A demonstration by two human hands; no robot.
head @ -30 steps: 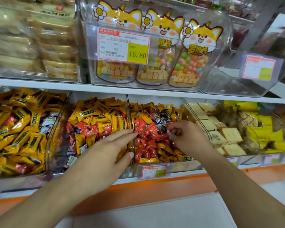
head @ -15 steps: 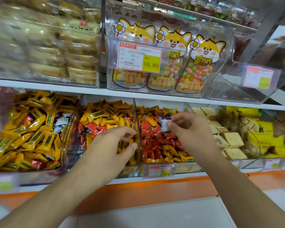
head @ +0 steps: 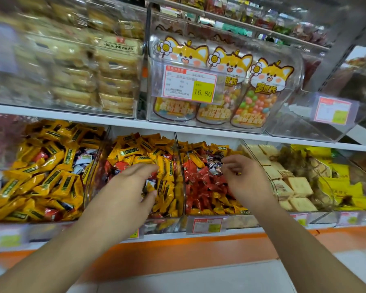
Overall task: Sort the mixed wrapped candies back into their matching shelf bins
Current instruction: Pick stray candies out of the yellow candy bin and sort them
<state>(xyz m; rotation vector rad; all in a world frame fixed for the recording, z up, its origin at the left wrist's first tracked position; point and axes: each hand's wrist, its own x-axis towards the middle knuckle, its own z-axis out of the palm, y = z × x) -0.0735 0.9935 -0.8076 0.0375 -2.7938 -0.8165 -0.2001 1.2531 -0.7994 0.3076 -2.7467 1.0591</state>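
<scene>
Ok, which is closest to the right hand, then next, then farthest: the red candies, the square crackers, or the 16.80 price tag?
From the right hand:
1. Red candies, just left of it in the same bin.
2. Square crackers, in the next bin to its right.
3. 16.80 price tag, up on the shelf above.

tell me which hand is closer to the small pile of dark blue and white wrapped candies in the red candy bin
Right. The right hand has its fingertips at the blue and white wrapped candies; the left hand is over the neighbouring bin of yellow candies.
</scene>
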